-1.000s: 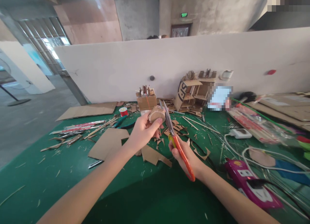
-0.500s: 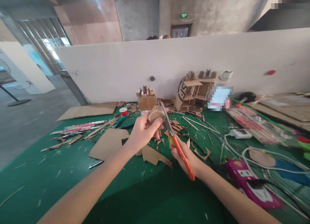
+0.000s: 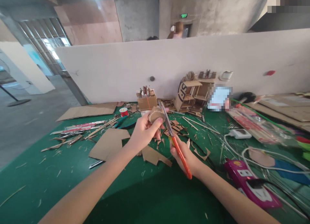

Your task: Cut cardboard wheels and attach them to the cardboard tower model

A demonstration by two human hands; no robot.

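Note:
My left hand (image 3: 144, 131) pinches a small rounded piece of cardboard (image 3: 157, 115) between thumb and fingers, above the middle of the table. The fingers of my right hand (image 3: 182, 153) are wrapped round the orange handles of a pair of scissors (image 3: 180, 157). Their metal blades point up and away and lie along the right edge of the cardboard piece. Whether the blades are biting into it I cannot tell. Beneath both hands lie cardboard scraps (image 3: 155, 154) and dark curled offcuts.
A cardboard box (image 3: 147, 103) and a small cardboard shelf (image 3: 187, 96) stand by the white partition (image 3: 116, 69). Left are a flat cardboard sheet (image 3: 108, 143), sticks and a red thread spool (image 3: 123, 112). A magenta power strip (image 3: 252, 185) with cables lies right.
The scissors' handles have shifted slightly left and the cardboard piece has turned a little in my left hand. Behind the partition, a person's head has come up into view.

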